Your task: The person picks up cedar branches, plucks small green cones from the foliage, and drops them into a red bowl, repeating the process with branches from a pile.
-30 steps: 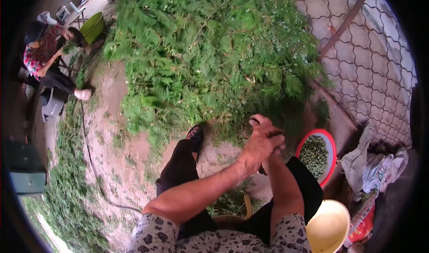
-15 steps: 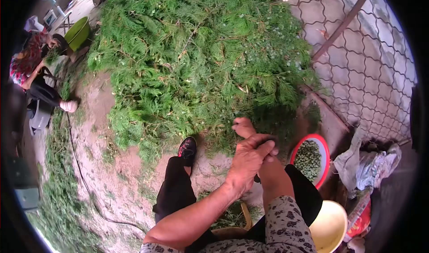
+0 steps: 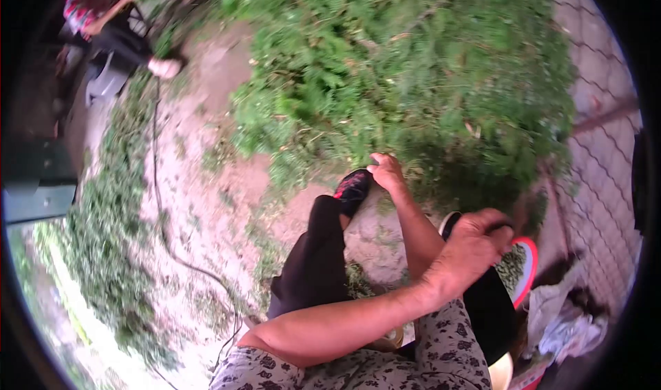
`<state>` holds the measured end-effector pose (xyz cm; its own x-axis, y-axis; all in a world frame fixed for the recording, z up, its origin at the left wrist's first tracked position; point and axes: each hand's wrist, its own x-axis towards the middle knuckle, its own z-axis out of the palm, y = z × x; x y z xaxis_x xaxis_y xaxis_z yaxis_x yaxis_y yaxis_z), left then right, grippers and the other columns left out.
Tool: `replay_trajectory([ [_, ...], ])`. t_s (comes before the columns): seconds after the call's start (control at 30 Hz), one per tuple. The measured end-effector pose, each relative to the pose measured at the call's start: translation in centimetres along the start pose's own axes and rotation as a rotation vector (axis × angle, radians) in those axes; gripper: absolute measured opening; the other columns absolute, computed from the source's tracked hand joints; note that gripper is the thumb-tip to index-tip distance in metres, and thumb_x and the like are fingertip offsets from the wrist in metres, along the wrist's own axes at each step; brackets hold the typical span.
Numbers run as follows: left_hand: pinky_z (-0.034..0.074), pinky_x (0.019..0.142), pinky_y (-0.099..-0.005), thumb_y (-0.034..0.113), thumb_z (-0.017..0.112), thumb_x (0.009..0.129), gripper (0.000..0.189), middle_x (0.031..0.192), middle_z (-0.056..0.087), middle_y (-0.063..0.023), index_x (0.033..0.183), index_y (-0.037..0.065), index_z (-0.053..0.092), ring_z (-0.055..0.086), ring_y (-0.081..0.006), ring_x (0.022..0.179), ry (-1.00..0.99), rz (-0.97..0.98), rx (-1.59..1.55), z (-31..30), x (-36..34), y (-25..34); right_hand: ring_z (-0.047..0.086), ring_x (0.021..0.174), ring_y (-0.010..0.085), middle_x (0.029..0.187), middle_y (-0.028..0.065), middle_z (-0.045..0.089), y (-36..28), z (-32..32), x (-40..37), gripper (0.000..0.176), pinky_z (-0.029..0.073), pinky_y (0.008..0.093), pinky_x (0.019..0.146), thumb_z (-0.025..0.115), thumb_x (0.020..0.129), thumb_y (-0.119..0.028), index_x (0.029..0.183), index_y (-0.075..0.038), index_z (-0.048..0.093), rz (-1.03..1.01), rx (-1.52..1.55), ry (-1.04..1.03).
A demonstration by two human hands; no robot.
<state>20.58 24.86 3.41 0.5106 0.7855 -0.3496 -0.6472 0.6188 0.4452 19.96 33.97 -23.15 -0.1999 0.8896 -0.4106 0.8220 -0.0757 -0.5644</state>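
My arms cross in front of me. My left hand (image 3: 471, 249) reaches over to the right, beside the red-rimmed basin (image 3: 527, 269) that holds small green berries. Its fingers are curled in, and whatever they enclose is hidden. My right hand (image 3: 387, 173) points forward past the dark shoe (image 3: 353, 189), at the near edge of a big heap of green conifer branches (image 3: 413, 80). A gap shows between its fingertips, and I make out nothing in them. The heap is blurred by motion.
A wire mesh fence (image 3: 599, 176) runs along the right. Crumpled plastic bags (image 3: 568, 335) lie beyond the basin, and part of a yellow bowl (image 3: 501, 373) shows below. A cable (image 3: 160, 204) crosses the ground. Another person (image 3: 113, 25) sits at upper left.
The view has swung, shifting the heap and the other person to the right. My left hand has moved away from my right forearm toward the basin. My right hand's fingers have loosened.
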Motion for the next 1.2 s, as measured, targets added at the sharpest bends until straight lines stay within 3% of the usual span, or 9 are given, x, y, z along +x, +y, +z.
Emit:
replay_trajectory([
  [0.2, 0.043, 0.059, -0.0187, 0.009, 0.052, 0.086, 0.017, 0.076, 0.056, -0.0006, 0.099, 0.000, 0.056, 0.048, -0.0054, 0.064, 0.028, 0.031, 0.118, -1.5, -2.3, 1.7, 0.043, 0.112, 0.0343, 0.128, 0.0164, 0.037, -3.0, 4.8, 2.6, 0.056, 0.040, 0.0381, 0.091, 0.061, 0.074, -0.014, 0.125, -0.006, 0.037, -0.035, -0.064, -0.089],
  [0.33, 0.042, 0.060, -0.0183, 0.012, 0.051, 0.088, 0.019, 0.073, 0.053, 0.0019, 0.103, 0.002, 0.055, 0.047, -0.0044, 0.065, 0.033, 0.054, 0.159, -2.0, -4.2, 2.5, 0.040, 0.115, 0.0359, 0.130, 0.0215, 0.031, -3.4, 7.4, 5.5, 0.057, 0.039, 0.0373, 0.093, 0.057, 0.075, -0.006, 0.126, -0.002, 0.032, -0.187, 0.033, 0.205],
  [0.53, 0.039, 0.064, -0.0192, 0.012, 0.048, 0.090, 0.017, 0.079, 0.049, 0.0024, 0.104, 0.003, 0.052, 0.044, -0.0043, 0.070, 0.048, 0.161, 0.241, -2.7, -5.4, 3.9, 0.039, 0.115, 0.0346, 0.128, 0.0215, 0.036, -6.4, 8.4, 8.9, 0.060, 0.036, 0.0370, 0.095, 0.058, 0.077, -0.018, 0.130, -0.008, 0.031, -0.032, 0.021, -0.099],
  [0.63, 0.043, 0.067, -0.0268, 0.005, 0.053, 0.082, 0.015, 0.075, 0.057, -0.0098, 0.095, -0.003, 0.055, 0.052, -0.0134, 0.069, 0.162, 0.206, 0.173, -2.7, -5.3, 4.4, 0.052, 0.100, 0.0303, 0.104, 0.0175, 0.055, -8.1, 8.0, 7.9, 0.037, 0.042, 0.0372, 0.085, 0.058, 0.077, -0.021, 0.111, -0.007, 0.053, -0.030, -0.013, -0.021],
  [0.73, 0.042, 0.068, -0.0265, 0.005, 0.052, 0.082, 0.015, 0.075, 0.056, -0.0094, 0.094, -0.002, 0.055, 0.051, -0.0128, 0.071, 0.151, 0.102, 0.138, -2.9, -5.5, 5.3, 0.060, 0.076, 0.0264, 0.081, 0.0117, 0.063, -6.5, 8.8, 8.0, 0.019, 0.045, 0.0332, 0.071, 0.058, 0.077, -0.020, 0.088, -0.005, 0.063, -0.145, 0.237, 0.145],
  [0.8, 0.039, 0.062, -0.0183, 0.012, 0.049, 0.089, 0.019, 0.075, 0.050, 0.0030, 0.105, 0.003, 0.052, 0.044, -0.0040, 0.068, 0.091, 0.108, 0.138, -3.3, -5.5, 5.1, 0.056, 0.056, 0.0206, 0.069, 0.0085, 0.062, -6.4, 6.6, 6.5, 0.016, 0.044, 0.0308, 0.054, 0.060, 0.077, -0.020, 0.084, -0.005, 0.064, -0.351, 0.288, 0.301],
  [0.93, 0.041, 0.060, -0.0183, 0.011, 0.051, 0.088, 0.016, 0.074, 0.051, 0.0036, 0.101, 0.002, 0.055, 0.045, -0.0040, 0.065, 0.127, 0.184, 0.153, -3.3, -4.7, 4.7, 0.036, 0.038, 0.0048, 0.057, -0.0028, 0.049, -6.7, -0.2, 3.7, 0.015, 0.027, 0.0207, 0.033, 0.058, 0.083, -0.017, 0.086, -0.003, 0.062, 0.029, 0.959, 0.110],
  [1.1, 0.041, 0.062, -0.0194, 0.006, 0.050, 0.086, 0.013, 0.075, 0.050, -0.0003, 0.097, -0.002, 0.054, 0.046, -0.0063, 0.067, 0.100, 0.137, -0.068, -2.6, -4.3, 5.1, 0.046, 0.054, 0.0115, 0.060, 0.0023, 0.055, -6.1, -5.2, 3.7, 0.014, 0.038, 0.0279, 0.050, 0.060, 0.080, -0.016, 0.083, -0.002, 0.063, -0.292, 0.481, 0.456],
  [1.2, 0.041, 0.062, -0.0197, 0.006, 0.050, 0.087, 0.014, 0.075, 0.051, -0.0004, 0.097, -0.002, 0.054, 0.046, -0.0062, 0.068, 0.120, 0.161, 0.059, -2.4, -4.2, 5.3, 0.057, 0.063, 0.0178, 0.072, 0.0075, 0.061, -8.0, -3.6, 0.4, 0.013, 0.046, 0.0286, 0.061, 0.058, 0.081, -0.013, 0.085, -0.002, 0.062, -0.394, 0.206, 0.302],
])
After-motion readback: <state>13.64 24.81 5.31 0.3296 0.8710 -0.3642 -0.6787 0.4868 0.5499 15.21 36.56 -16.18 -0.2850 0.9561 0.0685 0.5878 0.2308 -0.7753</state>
